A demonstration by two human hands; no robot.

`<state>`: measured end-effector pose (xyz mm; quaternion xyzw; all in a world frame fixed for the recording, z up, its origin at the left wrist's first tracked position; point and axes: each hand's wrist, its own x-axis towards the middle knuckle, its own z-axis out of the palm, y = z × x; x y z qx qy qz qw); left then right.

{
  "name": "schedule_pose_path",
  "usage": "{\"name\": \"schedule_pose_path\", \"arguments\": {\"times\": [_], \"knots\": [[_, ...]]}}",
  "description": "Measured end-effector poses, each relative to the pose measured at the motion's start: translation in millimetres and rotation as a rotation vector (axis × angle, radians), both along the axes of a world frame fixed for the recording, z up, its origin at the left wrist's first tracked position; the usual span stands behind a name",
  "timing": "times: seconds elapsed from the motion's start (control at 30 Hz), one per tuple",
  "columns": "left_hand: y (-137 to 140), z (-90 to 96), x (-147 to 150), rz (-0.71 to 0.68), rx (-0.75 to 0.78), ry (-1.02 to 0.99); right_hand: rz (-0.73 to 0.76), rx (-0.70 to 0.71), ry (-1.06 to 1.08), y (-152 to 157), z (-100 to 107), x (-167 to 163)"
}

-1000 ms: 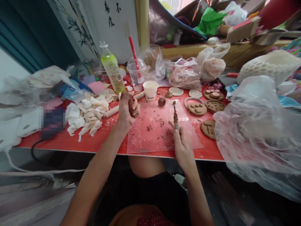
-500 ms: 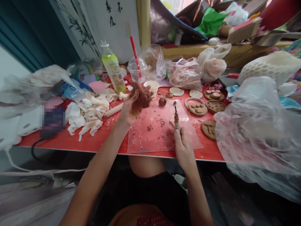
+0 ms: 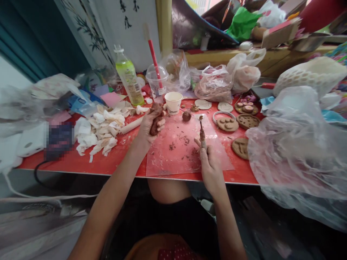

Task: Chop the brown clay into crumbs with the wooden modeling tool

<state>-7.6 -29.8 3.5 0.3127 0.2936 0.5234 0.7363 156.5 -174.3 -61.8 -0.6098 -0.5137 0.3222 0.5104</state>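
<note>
My left hand [image 3: 148, 126] is closed around a lump of reddish-brown clay [image 3: 155, 125], raised over the left edge of a clear plastic sheet [image 3: 168, 164]. In my right hand [image 3: 210, 160] is a thin clay-smeared modelling tool [image 3: 202, 134], pointing up and away from me; its exact kind is hard to make out. Dark clay crumbs [image 3: 184, 140] lie scattered on the sheet between the hands. A small brown clay ball [image 3: 186, 116] rests at the sheet's far edge, close to a white paper cup [image 3: 174, 103].
Flat clay discs [image 3: 227, 124] and a pale ring lie to the right, beside a large crumpled plastic bag [image 3: 287, 144]. Crumpled tissues [image 3: 104, 126] and a rolling pin [image 3: 132, 125] are at left. Behind stand a green drink bottle [image 3: 130, 77] and a plastic cup [image 3: 157, 81] with a red straw.
My left hand has turned and its fingers have closed further round the clay lump, which now shows less and sits slightly lower. The right hand with the tool has barely moved.
</note>
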Motion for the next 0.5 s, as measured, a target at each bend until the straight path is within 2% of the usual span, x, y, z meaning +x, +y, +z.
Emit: {"name": "schedule_pose_path", "arguments": {"times": [0.13, 0.3, 0.5], "knots": [[-4.8, 1.5, 4.4, -0.044, -0.040, 0.107, -0.001, 0.010, -0.020, -0.4, 1.7, -0.4], [-8.0, 4.2, 4.2, -0.119, 0.015, 0.175, -0.002, 0.001, -0.043, -1.0, 3.6, -0.7], [-8.0, -0.1, 5.3, -0.014, 0.033, 0.177, 0.000, 0.005, -0.027, -0.2, 0.9, -0.5]]}}
